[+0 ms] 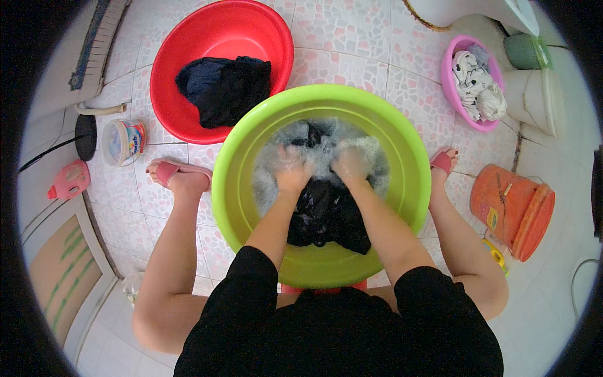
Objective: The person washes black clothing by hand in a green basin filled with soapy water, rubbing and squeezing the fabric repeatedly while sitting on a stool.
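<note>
A large green basin (229,207) stands between my legs, holding foamy water (267,179) and soaked black clothing (323,217). Both my forearms reach down into it. My left hand (294,171) is in the suds on the left side, against the dark cloth. A short way to its right, my right hand (352,163) is also sunk in foam, at the cloth's upper part. Foam and blur hide the fingers of both hands, so their grip does not show. The near part of the clothing lies bunched between my wrists.
Beyond the green basin at left, a red basin (251,31) holds dark clothes (223,88). A pink basin (447,78) with light laundry sits far right. An orange bucket (499,201) lies at right. A white tub (116,143) and pink bottle (70,180) are at left.
</note>
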Motion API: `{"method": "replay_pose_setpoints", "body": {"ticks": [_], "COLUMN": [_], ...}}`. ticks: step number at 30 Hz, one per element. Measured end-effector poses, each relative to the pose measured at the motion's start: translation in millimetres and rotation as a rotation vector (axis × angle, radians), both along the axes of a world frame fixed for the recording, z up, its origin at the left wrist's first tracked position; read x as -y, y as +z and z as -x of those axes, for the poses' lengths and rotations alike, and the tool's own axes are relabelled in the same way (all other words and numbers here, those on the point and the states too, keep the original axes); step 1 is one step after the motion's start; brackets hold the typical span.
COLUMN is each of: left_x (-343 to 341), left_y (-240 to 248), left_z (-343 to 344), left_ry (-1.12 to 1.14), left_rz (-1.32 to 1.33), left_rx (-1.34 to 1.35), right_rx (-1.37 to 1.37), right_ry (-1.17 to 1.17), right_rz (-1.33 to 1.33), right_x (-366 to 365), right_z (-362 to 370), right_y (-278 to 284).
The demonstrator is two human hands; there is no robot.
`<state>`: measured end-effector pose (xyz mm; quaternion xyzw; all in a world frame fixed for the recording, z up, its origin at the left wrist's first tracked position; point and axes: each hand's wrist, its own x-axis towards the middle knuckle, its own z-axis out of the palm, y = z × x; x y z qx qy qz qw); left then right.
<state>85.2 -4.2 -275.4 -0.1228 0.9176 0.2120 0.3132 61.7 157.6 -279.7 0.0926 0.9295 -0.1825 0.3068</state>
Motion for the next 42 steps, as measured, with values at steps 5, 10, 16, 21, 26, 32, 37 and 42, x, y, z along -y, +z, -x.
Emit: {"method": "replay_pose_setpoints", "body": {"ticks": [5,10,16,21,26,32,37,42], "left_x": [4.5,17.1,14.0,-9.4,-14.0,-29.1,-33.5,-56.4], "left_y": [13.9,24.2,1.1,60.4,93.5,97.4,97.2,141.8], "left_z": [14.7,17.6,0.7,-35.5,-66.8,-54.8,-53.0,-58.9], "left_ry": [0.877,1.228,0.934,0.941,1.032,1.201,1.311,1.260], "left_rz": [-0.602,-1.287,-2.139,-2.206,-2.140,-2.038,-1.958,-1.610], "left_rx": [-0.123,0.172,0.302,0.330,0.297,0.193,0.097,0.182], "right_rx": [0.061,-0.184,-0.479,-0.649,-0.735,-0.972,-1.021,-0.677], "right_ry": [-0.240,0.095,0.398,0.249,0.129,0.010,-0.089,-0.306], "right_rz": [0.091,0.713,0.777,0.751,0.496,0.271,0.189,0.056], "right_x": [-0.9,29.2,68.1,78.2,87.2,80.9,78.1,25.9], "right_z": [30.6,-12.9,-73.8,-99.6,-106.1,-101.1,-94.2,-63.7], "right_y": [35.6,119.5,200.9,203.9,219.7,195.7,191.2,178.1]}}
